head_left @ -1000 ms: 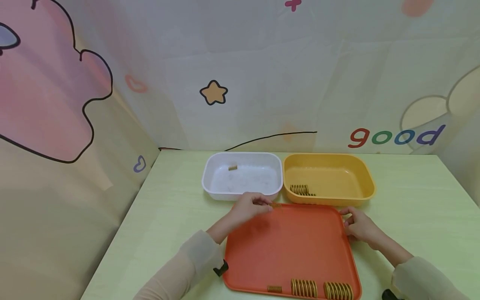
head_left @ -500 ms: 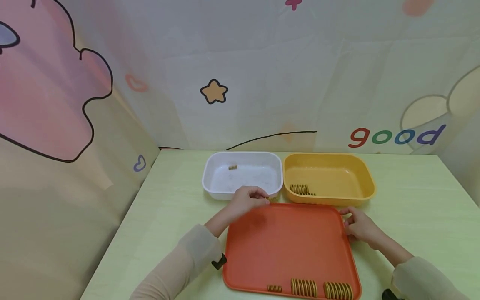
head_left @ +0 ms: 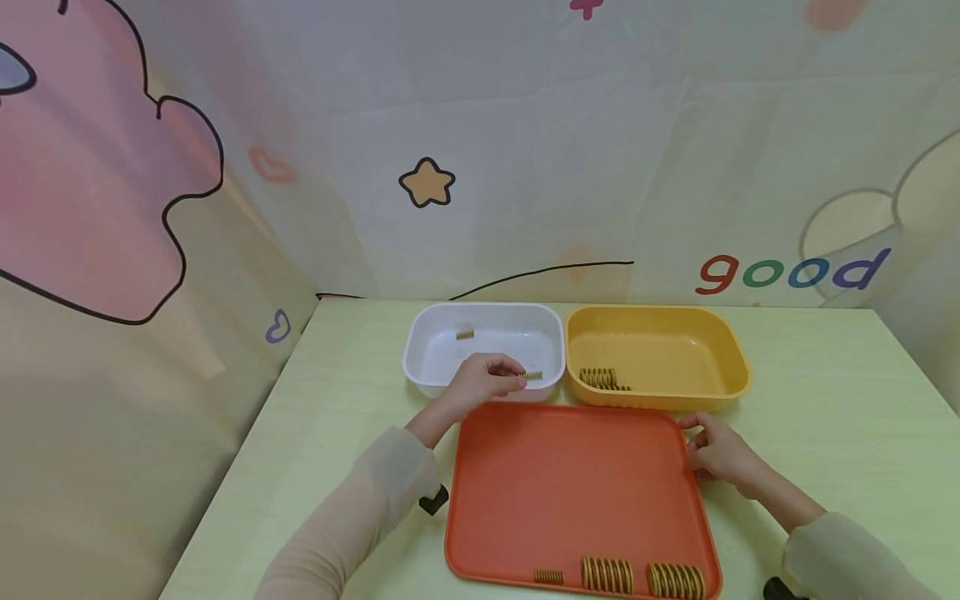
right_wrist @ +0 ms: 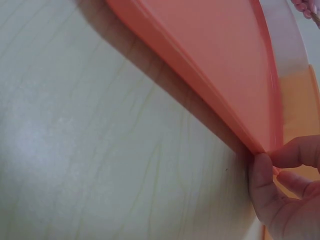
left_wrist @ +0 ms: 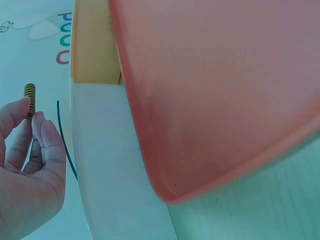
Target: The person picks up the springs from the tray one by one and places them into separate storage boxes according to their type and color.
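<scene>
Brass spring (head_left: 532, 376) up in the air, right over the near side of the white bin (head_left: 495, 329), pinched between the thumb and fingertips of the left hand (head_left: 486, 382)! Below the hand, a short spring (head_left: 465, 333) lies near the bin's far wall. Just in front sits the orange tray (head_left: 577, 483), its far right corner pinched by the right hand (head_left: 723, 452). Along the tray's near edge: a thin spring (head_left: 548, 576) and two fat springs (head_left: 607, 575). Beside the white bin, the yellow bin (head_left: 682, 358) holds more coils (head_left: 597, 378), bunched at its near left corner.
</scene>
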Motion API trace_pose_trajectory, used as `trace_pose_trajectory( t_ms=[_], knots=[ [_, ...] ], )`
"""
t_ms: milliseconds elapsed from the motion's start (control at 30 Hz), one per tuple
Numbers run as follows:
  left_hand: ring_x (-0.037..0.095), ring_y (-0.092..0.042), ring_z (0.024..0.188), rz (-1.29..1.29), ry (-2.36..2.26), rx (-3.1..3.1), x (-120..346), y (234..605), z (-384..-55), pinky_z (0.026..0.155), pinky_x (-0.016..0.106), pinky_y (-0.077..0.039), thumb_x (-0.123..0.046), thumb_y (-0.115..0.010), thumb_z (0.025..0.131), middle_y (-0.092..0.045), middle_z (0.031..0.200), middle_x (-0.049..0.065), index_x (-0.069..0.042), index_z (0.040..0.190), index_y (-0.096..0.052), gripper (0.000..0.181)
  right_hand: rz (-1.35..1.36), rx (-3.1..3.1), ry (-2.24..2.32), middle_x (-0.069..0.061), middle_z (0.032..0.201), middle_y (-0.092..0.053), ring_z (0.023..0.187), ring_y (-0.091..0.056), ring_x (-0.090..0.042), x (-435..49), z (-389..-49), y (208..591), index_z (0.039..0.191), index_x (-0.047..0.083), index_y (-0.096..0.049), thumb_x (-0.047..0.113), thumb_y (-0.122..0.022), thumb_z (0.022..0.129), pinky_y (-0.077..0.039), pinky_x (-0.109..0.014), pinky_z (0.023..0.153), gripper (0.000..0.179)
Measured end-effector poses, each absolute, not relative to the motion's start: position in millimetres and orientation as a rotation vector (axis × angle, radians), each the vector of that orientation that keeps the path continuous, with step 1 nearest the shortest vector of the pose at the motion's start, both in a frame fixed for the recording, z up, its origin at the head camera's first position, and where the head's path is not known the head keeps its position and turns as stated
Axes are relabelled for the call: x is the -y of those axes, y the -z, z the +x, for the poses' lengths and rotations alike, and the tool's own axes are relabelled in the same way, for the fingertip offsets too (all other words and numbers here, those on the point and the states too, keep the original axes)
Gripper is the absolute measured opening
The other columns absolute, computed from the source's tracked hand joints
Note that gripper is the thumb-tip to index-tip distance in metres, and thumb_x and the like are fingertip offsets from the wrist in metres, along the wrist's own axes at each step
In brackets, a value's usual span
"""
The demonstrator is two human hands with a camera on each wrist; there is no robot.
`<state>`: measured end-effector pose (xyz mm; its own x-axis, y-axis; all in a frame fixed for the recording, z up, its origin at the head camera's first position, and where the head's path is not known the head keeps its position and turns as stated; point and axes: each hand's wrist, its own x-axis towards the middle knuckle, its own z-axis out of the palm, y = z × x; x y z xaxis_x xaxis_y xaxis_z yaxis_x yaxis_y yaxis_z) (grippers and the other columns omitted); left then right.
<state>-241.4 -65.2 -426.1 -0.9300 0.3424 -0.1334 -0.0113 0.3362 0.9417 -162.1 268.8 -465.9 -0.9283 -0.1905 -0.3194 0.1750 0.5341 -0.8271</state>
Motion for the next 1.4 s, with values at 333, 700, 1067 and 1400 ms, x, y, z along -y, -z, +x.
trace_pose_trajectory(
  t_ms=[333,700,1067,1400],
  knots=[
    [0.009,-0.056,0.073,0.320,-1.570,-2.378,70.5,427.0,-252.3,0.068,0.025,-0.050,-0.014,-0.066,0.077,-0.065,0.087,0.009,-0.003,0.094,-0.065,0.020,-0.010,-2.397,1.376,-0.012,0.073,-0.045,0.057,-0.049,-0.017,-269.0,-162.2,466.6,0.117,-0.013,-0.031,-0.009,-0.047,0.075,-0.048,-0.031,0.051,0.045],
    [0.006,-0.053,0.067,0.329,-1.519,-2.416,71.9,430.8,-267.1,0.061,0.018,-0.045,-0.012,-0.066,0.076,-0.064,0.078,0.003,-0.003,0.092,-0.065,0.019,-0.015,-2.407,1.371,-0.012,0.073,-0.046,0.057,-0.048,-0.017,-269.6,-162.8,467.8,0.117,-0.013,-0.031,-0.009,-0.048,0.074,-0.048,-0.030,0.049,0.047],
    [0.008,-0.054,0.072,0.315,-1.410,-2.450,71.2,432.3,-279.4,0.062,0.018,-0.046,-0.013,-0.066,0.078,-0.064,0.085,0.006,-0.004,0.095,-0.065,0.019,-0.014,-2.382,1.393,-0.012,0.073,-0.046,0.058,-0.049,-0.017,-270.3,-162.6,467.6,0.117,-0.014,-0.030,-0.009,-0.046,0.075,-0.048,-0.031,0.051,0.046],
    [0.011,-0.056,0.076,0.311,-1.379,-2.435,76.6,429.6,-288.7,0.069,0.022,-0.049,-0.013,-0.064,0.079,-0.064,0.096,0.010,-0.002,0.099,-0.064,0.022,-0.044,-2.363,1.415,-0.008,0.073,-0.047,0.056,-0.049,-0.015,-273.5,-165.1,471.4,0.116,-0.009,-0.033,-0.008,-0.048,0.072,-0.048,-0.031,0.049,0.046]
  ],
)
